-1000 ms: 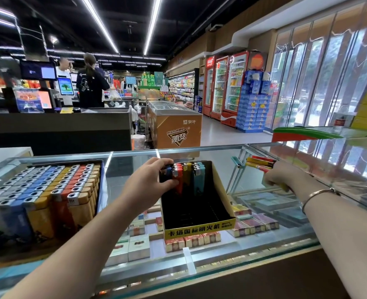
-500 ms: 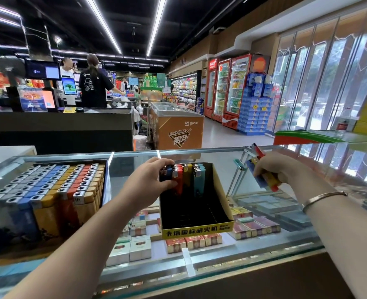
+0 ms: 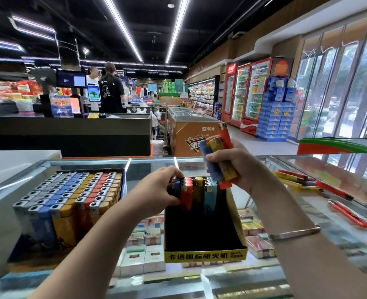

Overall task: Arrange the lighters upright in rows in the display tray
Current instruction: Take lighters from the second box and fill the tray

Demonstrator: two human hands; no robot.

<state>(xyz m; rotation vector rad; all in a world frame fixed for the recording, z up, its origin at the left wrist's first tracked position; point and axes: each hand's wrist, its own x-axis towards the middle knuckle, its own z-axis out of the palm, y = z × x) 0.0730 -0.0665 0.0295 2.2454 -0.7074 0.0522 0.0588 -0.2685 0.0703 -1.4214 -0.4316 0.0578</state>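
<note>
A black display tray (image 3: 204, 254) with a yellow printed front lip sits on the glass counter. One row of upright lighters (image 3: 196, 190), dark, red, yellow and teal, stands against its back wall. My left hand (image 3: 156, 190) grips the left end of that row. My right hand (image 3: 234, 167) holds a bunch of lighters (image 3: 218, 156), blue, yellow and red, above the tray's back right corner. More loose lighters (image 3: 297, 180) lie on the glass to the right.
A full tray of upright lighters (image 3: 70, 190) stands at the left. Cigarette packs (image 3: 143, 255) show under the glass counter (image 3: 232, 275). A red utility knife (image 3: 348, 213) lies at the right. Two people stand at a checkout counter (image 3: 70, 126) behind.
My right hand has lifted a bunch of lighters off the glass at the right and brought them left, above the tray. My left hand stays on the row.
</note>
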